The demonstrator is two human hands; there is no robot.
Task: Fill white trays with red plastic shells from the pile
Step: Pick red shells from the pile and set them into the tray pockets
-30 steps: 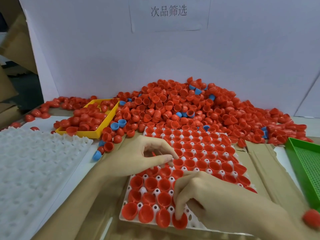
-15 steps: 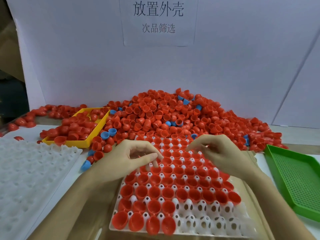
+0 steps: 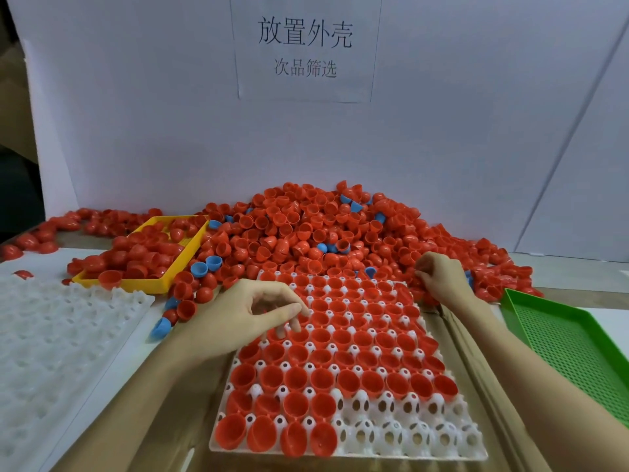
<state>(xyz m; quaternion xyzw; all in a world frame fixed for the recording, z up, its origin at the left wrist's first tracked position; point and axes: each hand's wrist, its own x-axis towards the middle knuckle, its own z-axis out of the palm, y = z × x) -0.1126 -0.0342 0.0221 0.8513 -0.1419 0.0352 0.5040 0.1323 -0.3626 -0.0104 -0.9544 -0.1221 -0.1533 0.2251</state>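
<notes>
Red shells [image 3: 306, 229] lie heaped at the desk's back edge; most cups of the white tray [image 3: 401, 434] hold one. Probably light, rigid, slippery; best pinched by the rim. Left hand [image 3: 245, 318] rests half-open, fingertips on seated shells. Right hand [image 3: 439, 277] is curled into the pile; contents hidden.

The right hand [image 3: 439, 277] has moved from the tray [image 3: 408, 437] to the pile [image 3: 306, 226].
</notes>
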